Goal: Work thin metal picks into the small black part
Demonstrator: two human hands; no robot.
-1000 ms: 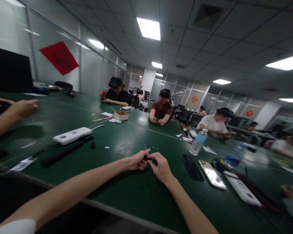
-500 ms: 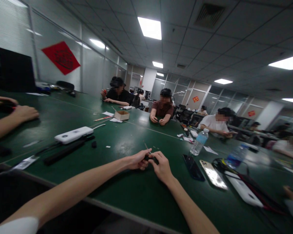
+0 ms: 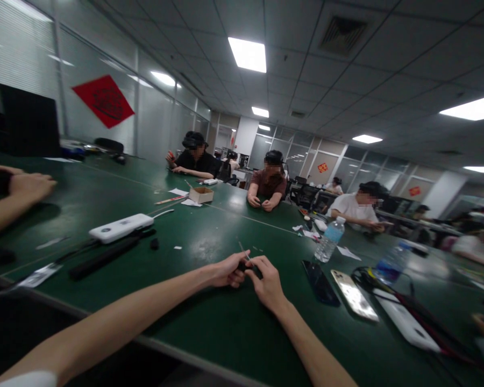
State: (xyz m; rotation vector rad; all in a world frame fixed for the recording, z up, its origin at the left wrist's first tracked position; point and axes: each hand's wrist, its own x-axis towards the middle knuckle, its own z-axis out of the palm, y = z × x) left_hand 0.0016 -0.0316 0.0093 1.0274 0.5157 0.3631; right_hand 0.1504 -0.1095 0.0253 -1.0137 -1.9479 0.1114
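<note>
Over the green table (image 3: 210, 317), my left hand (image 3: 229, 270) is closed, its fingers curled round a small dark thing (image 3: 244, 265) that is mostly hidden. My right hand (image 3: 266, 280) meets it from the right, with thumb and index finger pinched at the same spot. Between the two hands a thin pale rod (image 3: 242, 248) sticks up and away from me, tilted left. Its lower end is covered by my fingers, so I cannot tell which hand grips it or what kind of tool it is.
To the left lie a white power bank (image 3: 121, 228) and a black bar (image 3: 105, 257). On the right are a dark phone (image 3: 321, 283), a gold phone (image 3: 354, 294), a water bottle (image 3: 331, 239) and another white device (image 3: 405, 320) with cables. An open box (image 3: 201, 195) stands farther back. Several people sit around.
My hands stay together at nearly the same place, the right fingers slightly shifted round the dark thing. The view has tilted up slightly. A neighbour's hands at the left have moved a little left.
</note>
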